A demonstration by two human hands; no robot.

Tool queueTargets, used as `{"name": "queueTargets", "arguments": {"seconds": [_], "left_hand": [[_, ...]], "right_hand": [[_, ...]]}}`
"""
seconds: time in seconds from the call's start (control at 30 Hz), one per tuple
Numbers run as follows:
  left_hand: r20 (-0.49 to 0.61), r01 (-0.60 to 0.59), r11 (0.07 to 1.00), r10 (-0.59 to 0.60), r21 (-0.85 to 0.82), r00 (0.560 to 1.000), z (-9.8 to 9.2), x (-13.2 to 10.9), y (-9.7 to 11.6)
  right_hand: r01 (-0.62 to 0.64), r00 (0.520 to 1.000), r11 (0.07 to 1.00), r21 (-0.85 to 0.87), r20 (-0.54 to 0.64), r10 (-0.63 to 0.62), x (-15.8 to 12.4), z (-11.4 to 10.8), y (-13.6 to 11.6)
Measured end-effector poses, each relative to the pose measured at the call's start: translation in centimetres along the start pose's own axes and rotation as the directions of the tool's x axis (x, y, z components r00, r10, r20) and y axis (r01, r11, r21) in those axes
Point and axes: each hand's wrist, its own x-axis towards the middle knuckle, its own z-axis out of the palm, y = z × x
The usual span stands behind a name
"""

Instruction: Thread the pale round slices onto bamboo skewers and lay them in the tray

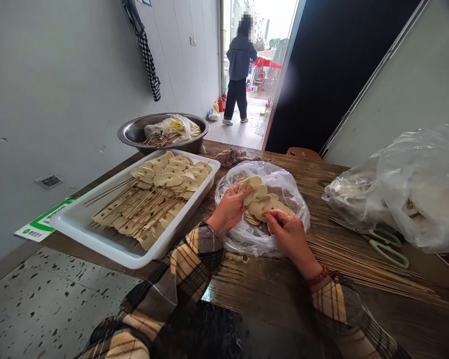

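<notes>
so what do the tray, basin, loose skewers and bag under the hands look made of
Tray: probably plastic; white, smooth, rounded corners.
Basin: likely metal, perhaps stainless steel; grey, shiny rim.
Skewers: seemingly bamboo or wood; thin, straight, tan, matte.
Bag: thin, translucent plastic film, by its creases and glossy highlights.

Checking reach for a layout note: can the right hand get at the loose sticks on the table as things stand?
Likely yes: the sticks lie uncovered close beside the right hand. That hand is busy at the slices, though, so it would probably have to leave those first.
</notes>
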Motion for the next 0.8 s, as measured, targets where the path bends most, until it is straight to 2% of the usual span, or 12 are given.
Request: {"name": "queueTargets", "arguments": {"seconds": [0.3,0.43,0.5,0.57,0.63,0.67,0.73,0.8], "left_hand": [[0.034,0.047,0.998,-0.048,0.050,0.998,0.0,0.1,-0.5],[-0.009,0.039,0.994,-0.038,0.100,0.999,-0.8,0.3,0.1],[-0.041,0.006,0.986,0.001,0.168,0.999,-1.2,0.5,0.3],[-0.044,-0.031,0.944,0.048,0.328,0.998,-1.6,0.6,0.2],[-0.014,-0.079,0.811,0.107,0.580,0.994,-1.9,0.8,0.0],[0.023,-0.117,0.692,0.143,0.712,0.989,-2.0,0.9,-0.2],[0.164,-0.229,0.379,0.196,0.896,0.967,-2.1,1.0,-0.4],[0.347,-0.368,0.105,0.178,0.924,0.921,-2.1,1.0,-0.7]], "right_hand": [[0.026,1.000,1.000,-0.011,-0.017,-0.026,0.1,-0.6,-0.4],[0.028,0.993,0.999,0.027,-0.112,-0.024,0.3,-1.6,-0.4],[0.018,0.984,0.998,0.061,-0.176,-0.007,0.5,-2.1,-0.3],[0.015,0.974,0.996,0.088,-0.228,0.006,0.7,-2.5,-0.1],[0.018,0.966,0.995,0.097,-0.259,0.008,0.9,-2.8,0.1],[0.019,0.963,0.995,0.098,-0.268,0.008,0.9,-2.8,0.1],[0.021,0.961,0.996,0.087,-0.276,0.004,1.0,-2.8,0.1],[0.024,0.963,0.998,0.063,-0.271,-0.006,1.0,-2.8,-0.1]]}}
